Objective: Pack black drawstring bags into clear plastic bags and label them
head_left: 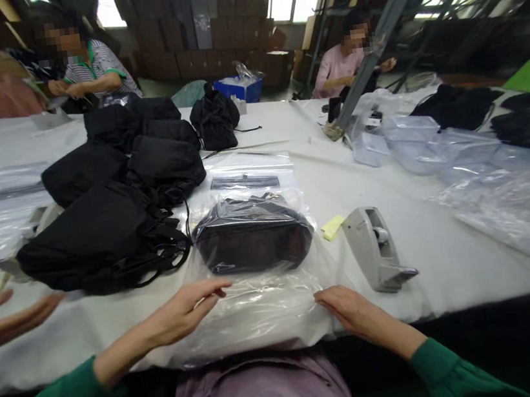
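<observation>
A clear plastic bag point(260, 310) lies on the table in front of me, its loose end toward my body. Inside it sits a black bag point(256, 242), its shape showing through the film. My left hand point(186, 310) hovers at the left side of the plastic, fingers stretched and thumb apart, holding nothing. At the right edge of the plastic is my right hand point(345, 308), its fingers closed together on the film; the thumb is hidden. The far part of the plastic carries a dark printed label point(244, 181).
Black drawstring pouches point(99, 240) are heaped on the left. Another person's hand point(12, 319) reaches in there. A grey tape dispenser point(374, 249) stands by my right hand, near a yellow slip point(332, 227). Clear plastic packaging point(438, 143) piles up right. Two people sit across the table.
</observation>
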`<state>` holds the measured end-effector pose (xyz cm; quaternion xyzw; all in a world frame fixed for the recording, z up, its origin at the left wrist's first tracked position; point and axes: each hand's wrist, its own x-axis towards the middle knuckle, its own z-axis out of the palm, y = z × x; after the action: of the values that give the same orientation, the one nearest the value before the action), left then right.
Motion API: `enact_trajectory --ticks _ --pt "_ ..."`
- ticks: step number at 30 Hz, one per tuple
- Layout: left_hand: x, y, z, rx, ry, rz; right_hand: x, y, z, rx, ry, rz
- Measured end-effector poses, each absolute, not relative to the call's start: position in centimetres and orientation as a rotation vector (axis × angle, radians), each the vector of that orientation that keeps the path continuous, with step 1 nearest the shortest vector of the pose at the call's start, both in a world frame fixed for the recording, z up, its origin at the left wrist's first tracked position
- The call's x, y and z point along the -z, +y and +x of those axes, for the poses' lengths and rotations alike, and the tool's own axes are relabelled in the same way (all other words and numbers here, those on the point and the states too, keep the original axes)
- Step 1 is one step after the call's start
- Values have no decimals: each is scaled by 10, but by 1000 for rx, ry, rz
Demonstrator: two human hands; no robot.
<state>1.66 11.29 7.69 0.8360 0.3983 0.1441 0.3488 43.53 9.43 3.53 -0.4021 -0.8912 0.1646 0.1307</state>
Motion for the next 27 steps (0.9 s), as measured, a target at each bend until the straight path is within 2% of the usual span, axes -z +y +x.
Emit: enact_trajectory --ticks 3,6,12,16,19,21,24,27 --pt "-45 153 46 -183 919 2264 -39 93 438 -448 -2575 -1169" --pt "-26 164 50 -149 892 2291 -47 92 445 -443 -2681 -1104" --pt "-42 111 31 -58 899 2378 -56 94 461 -332 -2874 -943" --pt "-20 80 23 84 1107 2621 -58 99 460 -423 -2639 -1021" --pt "-3 81 12 -40 1123 2659 -66 108 456 -540 -2369 -1208" --pt "-9 91 6 -241 1130 2507 -72 117 453 -660 -2189 -1312" --pt "-43 116 1 -547 1314 2079 -77 135 450 -809 -1910 -1426" --pt "-77 149 4 -698 1465 1868 -78 156 444 -714 -1738 -1478"
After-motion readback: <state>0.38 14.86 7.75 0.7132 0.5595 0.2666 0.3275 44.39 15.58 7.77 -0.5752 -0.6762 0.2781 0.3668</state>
